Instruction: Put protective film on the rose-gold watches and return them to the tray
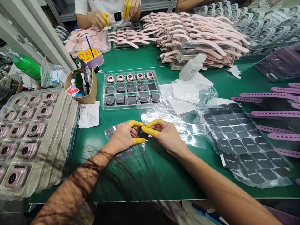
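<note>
My left hand and my right hand meet over the green table, both with yellow finger cots on thumb and fingers. Together they pinch a small black square watch body between the fingertips. Beneath them lies a clear film sheet with a few black squares on it. Just beyond stands a clear tray of pink watch bodies and black squares.
Stacked trays of pink watch bodies fill the left. A sheet of black squares and purple straps lie right. A cardboard box, a white bottle and piled pink straps sit behind. A co-worker's hands work opposite.
</note>
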Motion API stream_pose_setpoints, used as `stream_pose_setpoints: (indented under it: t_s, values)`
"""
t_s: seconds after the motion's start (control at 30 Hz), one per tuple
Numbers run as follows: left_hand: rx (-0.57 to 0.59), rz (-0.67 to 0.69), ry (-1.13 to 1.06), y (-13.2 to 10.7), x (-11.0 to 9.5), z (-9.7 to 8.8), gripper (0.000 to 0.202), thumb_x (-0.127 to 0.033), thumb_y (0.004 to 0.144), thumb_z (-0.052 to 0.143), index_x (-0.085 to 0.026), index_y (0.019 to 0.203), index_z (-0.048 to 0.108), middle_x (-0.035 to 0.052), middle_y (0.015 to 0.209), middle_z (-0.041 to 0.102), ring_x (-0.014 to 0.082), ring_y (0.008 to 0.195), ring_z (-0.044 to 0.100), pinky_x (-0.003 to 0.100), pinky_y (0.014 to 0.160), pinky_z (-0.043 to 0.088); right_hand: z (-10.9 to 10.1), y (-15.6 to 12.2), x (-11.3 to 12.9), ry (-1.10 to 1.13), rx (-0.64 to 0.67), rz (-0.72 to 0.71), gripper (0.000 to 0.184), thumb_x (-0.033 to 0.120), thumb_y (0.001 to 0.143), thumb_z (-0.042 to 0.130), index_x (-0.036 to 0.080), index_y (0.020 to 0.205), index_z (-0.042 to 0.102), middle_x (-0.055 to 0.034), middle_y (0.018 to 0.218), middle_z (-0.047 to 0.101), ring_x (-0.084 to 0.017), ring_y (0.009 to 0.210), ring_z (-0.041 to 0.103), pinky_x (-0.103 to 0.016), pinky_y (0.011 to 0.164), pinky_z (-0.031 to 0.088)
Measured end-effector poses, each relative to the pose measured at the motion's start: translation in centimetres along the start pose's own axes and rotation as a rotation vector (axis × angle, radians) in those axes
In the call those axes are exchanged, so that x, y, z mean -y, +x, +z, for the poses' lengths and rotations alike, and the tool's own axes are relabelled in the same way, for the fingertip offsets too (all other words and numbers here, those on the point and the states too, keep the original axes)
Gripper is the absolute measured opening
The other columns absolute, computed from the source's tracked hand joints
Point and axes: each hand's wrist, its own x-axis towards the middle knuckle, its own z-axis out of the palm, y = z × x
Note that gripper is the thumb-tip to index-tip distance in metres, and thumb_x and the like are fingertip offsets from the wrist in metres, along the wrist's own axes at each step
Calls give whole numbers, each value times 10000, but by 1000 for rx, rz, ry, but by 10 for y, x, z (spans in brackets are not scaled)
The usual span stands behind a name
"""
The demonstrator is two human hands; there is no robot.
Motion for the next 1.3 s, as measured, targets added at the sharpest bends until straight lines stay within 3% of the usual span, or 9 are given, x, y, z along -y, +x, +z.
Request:
stream_pose_setpoints:
  t_s: [0.33,0.8,1.07,1.17,1.23,1.3]
  values:
    - [1,-8,40,-1,0,0,490,-245,635,863,-177,1091,699,-6,670,685,173,651,664,272,645,513,0,-1,0,0,-1,14,389,370,492,954,196,755,728,-2,743,713,-144,718,647,-257,655,521]
    - [8,-12,68,0,-1,1,512,-227,643,848,-170,1125,686,-34,668,660,134,650,659,223,632,525,1,-1,0,-33,-6,-2,362,358,536,932,193,781,723,-12,792,719,-159,770,665,-296,750,542]
    - [1,10,82,1,2,1,495,-233,652,848,-167,1117,694,-21,672,667,143,637,653,234,608,516,2,-1,-2,-141,-22,-27,425,419,575,898,193,854,670,7,819,642,-143,753,644,-284,706,539]
    - [-8,6,16,2,3,2,483,-223,650,849,-157,1103,695,-7,690,671,149,652,651,250,632,527,2,-1,-4,-142,-94,-70,477,484,695,812,229,1035,596,26,928,561,-125,713,653,-295,663,564]
    - [-12,-8,-112,3,6,2,525,-225,622,872,-157,1108,684,3,729,680,142,669,649,260,666,541,1,-3,-4,-143,-123,-132,402,516,830,676,242,1094,545,22,944,537,-125,691,654,-318,654,581]
    - [-23,-26,-317,2,10,2,594,-223,564,910,-162,1103,670,15,802,692,129,690,646,262,694,553,1,-6,-3,-288,-127,-306,308,477,926,558,236,1118,550,7,897,553,-144,703,638,-337,665,575]
